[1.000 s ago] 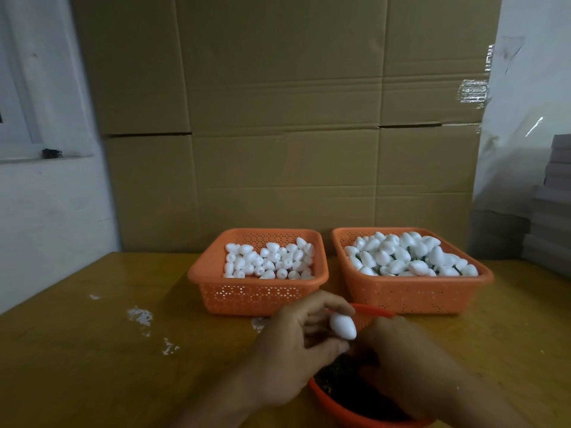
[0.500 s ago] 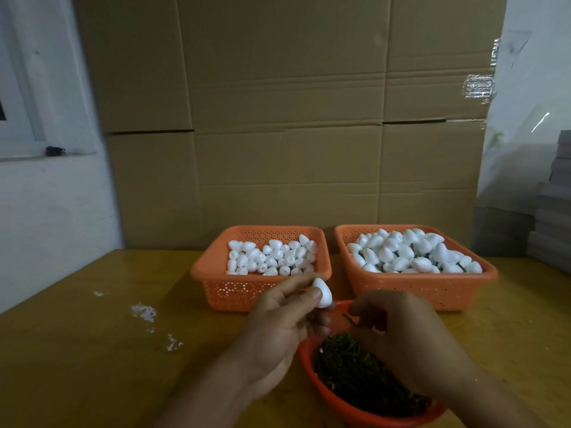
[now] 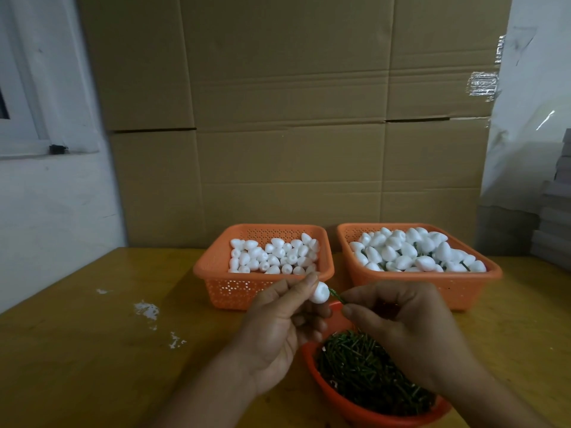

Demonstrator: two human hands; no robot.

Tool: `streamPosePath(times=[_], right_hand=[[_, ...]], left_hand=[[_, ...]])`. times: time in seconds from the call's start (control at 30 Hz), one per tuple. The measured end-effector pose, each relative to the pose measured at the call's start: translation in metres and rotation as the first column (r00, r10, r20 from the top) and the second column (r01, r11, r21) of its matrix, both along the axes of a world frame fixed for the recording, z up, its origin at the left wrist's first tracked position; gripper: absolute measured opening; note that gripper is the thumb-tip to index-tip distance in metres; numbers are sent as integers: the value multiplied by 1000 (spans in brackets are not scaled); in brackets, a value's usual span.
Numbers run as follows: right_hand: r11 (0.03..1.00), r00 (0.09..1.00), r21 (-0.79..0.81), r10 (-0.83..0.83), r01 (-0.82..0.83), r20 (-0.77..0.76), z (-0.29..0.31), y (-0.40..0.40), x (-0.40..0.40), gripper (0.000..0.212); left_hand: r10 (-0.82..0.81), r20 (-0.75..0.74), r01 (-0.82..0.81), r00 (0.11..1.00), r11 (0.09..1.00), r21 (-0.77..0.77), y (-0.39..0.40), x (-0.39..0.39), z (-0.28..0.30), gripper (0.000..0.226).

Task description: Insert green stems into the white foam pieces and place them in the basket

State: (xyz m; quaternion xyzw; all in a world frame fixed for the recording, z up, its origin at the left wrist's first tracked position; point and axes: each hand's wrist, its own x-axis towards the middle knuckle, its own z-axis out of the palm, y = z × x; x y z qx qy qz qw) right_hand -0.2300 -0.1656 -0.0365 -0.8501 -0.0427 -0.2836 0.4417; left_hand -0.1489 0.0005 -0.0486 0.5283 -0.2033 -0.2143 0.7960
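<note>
Lower centre of the frame: your left hand (image 3: 278,322) pinches a white foam piece (image 3: 318,292) at its fingertips, and your right hand (image 3: 401,322) pinches a green stem (image 3: 429,295) whose far end meets the foam. Below both hands, an orange bowl (image 3: 355,410) holds loose green stems. Mid-frame on the worktop (image 3: 92,350), the left basket (image 3: 262,279) contains bare foam pieces; the right basket (image 3: 432,282), just beside it, contains foam pieces with stems showing between them
</note>
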Motion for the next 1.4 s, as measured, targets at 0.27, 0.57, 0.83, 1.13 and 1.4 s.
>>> streamPosePath(times=[0.27, 0.57, 0.83, 1.13, 1.4], right_hand=[[999, 999, -45, -27, 29, 43, -1, 2, -2, 16], [964, 979, -239, -70, 116, 194, 3, 7, -8, 25], [911, 969, -375, -87, 171, 232, 2, 11, -10, 22], [930, 975, -328, -107, 167, 195, 1, 11, -10, 12], [943, 978, -284, -135, 175, 156, -1, 14, -8, 12]], left_hand=[[13, 7, -14, 1000, 999, 48, 1, -2, 0, 30], [41, 63, -46, 997, 996, 75, -1, -5, 0, 28], [95, 135, -107, 986, 990, 87, -5, -8, -3, 28], [117, 212, -137, 970, 987, 84, -5, -7, -7, 35], [120, 258, -135, 959, 990, 40, -7, -5, -10, 25]])
